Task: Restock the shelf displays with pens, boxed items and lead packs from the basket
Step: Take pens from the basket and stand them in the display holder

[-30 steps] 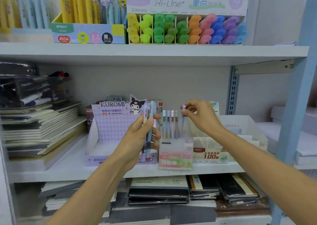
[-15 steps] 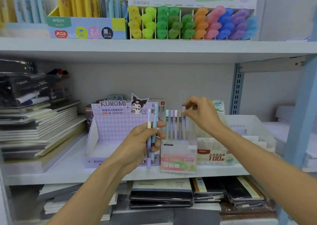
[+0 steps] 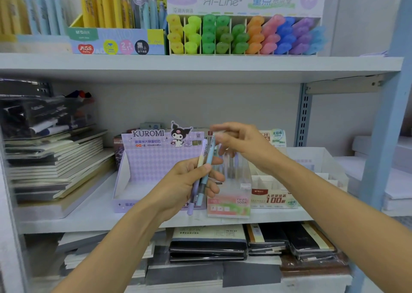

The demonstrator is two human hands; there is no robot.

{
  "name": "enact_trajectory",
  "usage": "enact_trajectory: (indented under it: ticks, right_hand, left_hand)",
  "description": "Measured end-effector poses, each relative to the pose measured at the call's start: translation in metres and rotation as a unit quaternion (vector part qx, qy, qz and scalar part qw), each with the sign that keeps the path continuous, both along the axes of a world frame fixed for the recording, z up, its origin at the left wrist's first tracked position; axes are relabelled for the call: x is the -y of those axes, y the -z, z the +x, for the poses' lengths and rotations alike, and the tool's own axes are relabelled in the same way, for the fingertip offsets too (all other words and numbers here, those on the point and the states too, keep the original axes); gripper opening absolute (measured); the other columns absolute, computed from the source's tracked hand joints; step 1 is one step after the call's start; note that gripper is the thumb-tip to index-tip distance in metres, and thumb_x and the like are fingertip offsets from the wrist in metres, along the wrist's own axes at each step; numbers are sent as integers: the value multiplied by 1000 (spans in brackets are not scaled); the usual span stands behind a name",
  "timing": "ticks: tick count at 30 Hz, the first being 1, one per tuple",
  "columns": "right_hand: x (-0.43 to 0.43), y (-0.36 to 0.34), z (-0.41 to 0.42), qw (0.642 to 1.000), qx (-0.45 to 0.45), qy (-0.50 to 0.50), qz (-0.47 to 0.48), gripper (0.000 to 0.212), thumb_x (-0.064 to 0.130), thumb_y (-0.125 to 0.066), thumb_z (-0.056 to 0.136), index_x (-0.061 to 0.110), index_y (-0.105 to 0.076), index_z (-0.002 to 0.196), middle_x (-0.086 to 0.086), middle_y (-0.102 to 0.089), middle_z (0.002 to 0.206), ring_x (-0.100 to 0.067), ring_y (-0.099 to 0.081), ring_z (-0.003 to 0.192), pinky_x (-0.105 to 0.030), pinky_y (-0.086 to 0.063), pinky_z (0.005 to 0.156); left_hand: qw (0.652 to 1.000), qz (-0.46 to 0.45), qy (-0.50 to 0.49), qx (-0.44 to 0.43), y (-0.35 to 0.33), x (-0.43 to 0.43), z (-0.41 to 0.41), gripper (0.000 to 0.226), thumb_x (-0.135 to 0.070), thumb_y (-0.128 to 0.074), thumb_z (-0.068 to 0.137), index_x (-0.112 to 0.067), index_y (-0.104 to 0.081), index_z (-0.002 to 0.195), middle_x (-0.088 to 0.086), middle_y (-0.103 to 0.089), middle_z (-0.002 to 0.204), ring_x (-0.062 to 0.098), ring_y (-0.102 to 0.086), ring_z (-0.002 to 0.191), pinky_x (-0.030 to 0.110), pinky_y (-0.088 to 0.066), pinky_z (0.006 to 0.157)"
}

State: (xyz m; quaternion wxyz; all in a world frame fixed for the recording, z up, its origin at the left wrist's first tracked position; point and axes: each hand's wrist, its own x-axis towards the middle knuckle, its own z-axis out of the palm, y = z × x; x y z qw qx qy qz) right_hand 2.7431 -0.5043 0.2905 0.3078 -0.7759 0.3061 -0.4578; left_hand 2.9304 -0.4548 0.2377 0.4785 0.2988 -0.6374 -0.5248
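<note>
White shelving fills the view, and the hands work in front of the middle shelf [image 3: 89, 221]. At the centre the left hand [image 3: 182, 185] grips two pens [image 3: 208, 158], one blue and one lilac with a yellow band. Its thumb lies across their barrels and its fingers [image 3: 215, 189] are curled round behind. The pens lean slightly, tops toward one o'clock and lower ends toward seven o'clock.

The right hand [image 3: 247, 150] hovers at one o'clock from the pen tops, its fingers [image 3: 225, 151] bent toward them. Motion blur hides whether they pinch anything.

Just behind both hands, on the shelf, stands a clear Fruit Soda display box [image 3: 227, 205] with pastel pens upright in it. A lilac Kuromi box [image 3: 156, 158] sits touching it at nine o'clock, and a lead-pack box [image 3: 274, 199] at three o'clock. Stacked notebooks [image 3: 55, 165] lie at far nine o'clock. At twelve o'clock, on the upper shelf [image 3: 200, 66], a Hi-Line rack [image 3: 245, 33] holds coloured highlighters.
</note>
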Motion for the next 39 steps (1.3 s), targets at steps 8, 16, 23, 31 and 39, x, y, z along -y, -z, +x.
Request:
enact_trajectory:
  ticks: [8, 16, 23, 31, 39]
  right_hand:
    - [-11, -4, -21, 980, 185, 9, 66, 21, 9, -66, 88, -4, -63, 104, -8, -74, 78, -14, -69, 66, -20, -56, 61]
    - [-28, 26, -32, 997, 5, -26, 79, 25, 36, -69, 78, 12, -74, 81, -12, -72, 73, -16, -62, 57, -17, -48, 49]
    - [-38, 25, -17, 995, -97, -8, 18, 26, 28, -57, 95, 10, -72, 105, -3, -75, 84, -10, -67, 69, -20, -52, 58]
    - [-38, -3, 15, 996, -68, -22, -58, 15, 24, -64, 93, 19, -73, 103, -3, -73, 91, -8, -64, 80, -19, -50, 68]
    - [2, -18, -12, 984, 121, 113, -61, 9, 10, -64, 91, 6, -69, 98, -15, -73, 87, -14, -69, 70, -21, -58, 67]
  left_hand:
    - [992, 16, -103, -67, 0, -9, 11, 39, -30, -69, 75, -7, -70, 106, 7, -68, 83, 7, -39, 41, 14, -27, 36]
    - [957, -20, -206, -202, -8, -20, -1, 26, -21, -74, 68, -9, -70, 92, 6, -64, 79, 7, -45, 45, 14, -35, 39]
    - [955, -56, -255, -141, -6, -27, -8, 22, -21, -74, 82, -6, -70, 97, 2, -72, 78, 9, -44, 41, 15, -29, 37]
    - [974, -85, -211, -14, -5, -24, -16, 6, -19, -71, 86, -13, -72, 87, -5, -69, 61, 8, -42, 40, 14, -33, 40]
    - [983, 5, -163, -84, -9, -7, 2, 27, -10, -35, 104, -3, -61, 104, 10, -69, 87, 11, -58, 60, 19, -44, 50]
